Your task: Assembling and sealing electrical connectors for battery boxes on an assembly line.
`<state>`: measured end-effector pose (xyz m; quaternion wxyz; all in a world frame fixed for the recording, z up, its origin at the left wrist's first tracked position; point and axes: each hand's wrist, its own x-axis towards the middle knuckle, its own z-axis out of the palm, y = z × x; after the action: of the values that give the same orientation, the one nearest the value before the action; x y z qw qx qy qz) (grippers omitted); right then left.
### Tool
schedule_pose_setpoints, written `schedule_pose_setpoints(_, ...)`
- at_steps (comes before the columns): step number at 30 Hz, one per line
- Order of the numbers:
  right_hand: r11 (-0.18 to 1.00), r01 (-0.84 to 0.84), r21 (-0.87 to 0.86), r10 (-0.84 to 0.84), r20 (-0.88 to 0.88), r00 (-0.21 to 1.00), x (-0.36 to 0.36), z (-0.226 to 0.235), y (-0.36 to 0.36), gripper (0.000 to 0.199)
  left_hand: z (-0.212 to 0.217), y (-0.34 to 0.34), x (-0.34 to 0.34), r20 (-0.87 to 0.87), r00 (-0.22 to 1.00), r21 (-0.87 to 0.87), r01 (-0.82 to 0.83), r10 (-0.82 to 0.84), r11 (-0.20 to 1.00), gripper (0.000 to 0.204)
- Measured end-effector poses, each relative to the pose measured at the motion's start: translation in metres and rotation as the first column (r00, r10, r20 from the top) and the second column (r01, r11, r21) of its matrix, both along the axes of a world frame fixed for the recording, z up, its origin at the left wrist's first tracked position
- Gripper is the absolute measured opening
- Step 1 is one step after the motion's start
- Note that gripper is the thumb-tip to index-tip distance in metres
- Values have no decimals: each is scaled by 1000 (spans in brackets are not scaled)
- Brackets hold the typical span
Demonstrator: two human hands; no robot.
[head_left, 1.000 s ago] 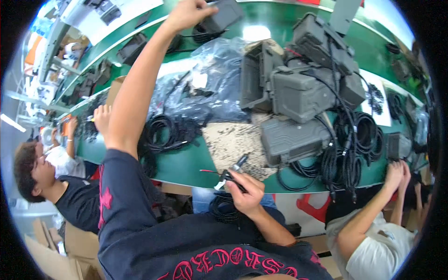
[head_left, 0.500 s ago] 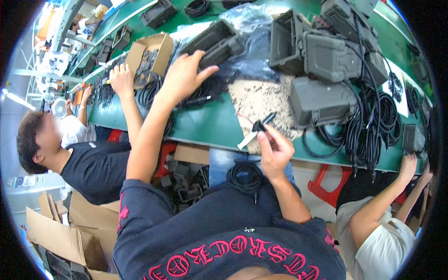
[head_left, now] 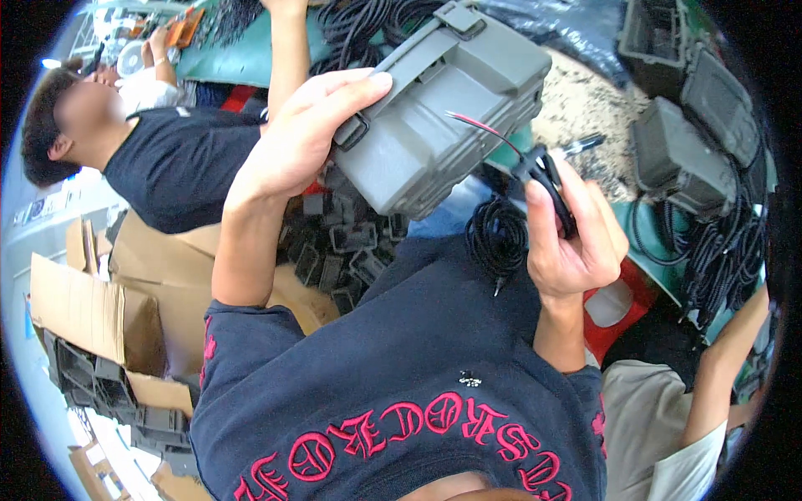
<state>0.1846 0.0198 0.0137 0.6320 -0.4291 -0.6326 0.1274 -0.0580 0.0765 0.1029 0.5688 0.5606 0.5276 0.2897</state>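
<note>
My left hand point(head_left: 292, 138) grips a closed dark grey plastic case point(head_left: 451, 108) by its latched edge and holds it up, tilted, in front of my chest. In my right hand point(head_left: 576, 242), a black cable end point(head_left: 547, 179) is pinched between thumb and fingers. Thin red and black wires point(head_left: 484, 127) stick out of it toward the case, overlapping it in view; whether they touch cannot be told. A black and white pen-like thing point(head_left: 585, 144) shows just beyond my right fingers. Below, a coil of black cable point(head_left: 499, 238) hangs by my lap.
A speckled cardboard sheet point(head_left: 576, 113) lies on the green table point(head_left: 230, 68). More grey cases point(head_left: 681, 154) and black cable bundles point(head_left: 727, 250) are at the right. Co-workers sit on both sides. Cardboard boxes point(head_left: 79, 292) and loose dark parts point(head_left: 351, 242) are lower left.
My left hand has gone from an open case on the table to holding a closed case near my body. My right hand has moved right, still holding the cable end. The view has shifted.
</note>
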Motion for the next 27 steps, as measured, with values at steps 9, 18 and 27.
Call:
schedule_pose_setpoints(9,977,-144,-157,175,212,961,-26,-2,-6,24,-38,-41,-32,54,973,-270,-202,224,941,35)
schedule_pose_setpoints(18,976,-195,-92,207,147,967,-41,-14,-6,22,-46,-48,-40,60,957,-308,-254,285,917,32)
schedule_pose_setpoints(27,967,-221,-124,240,173,955,-39,-17,-5,21,-51,-47,-42,66,938,-353,-298,341,887,27)
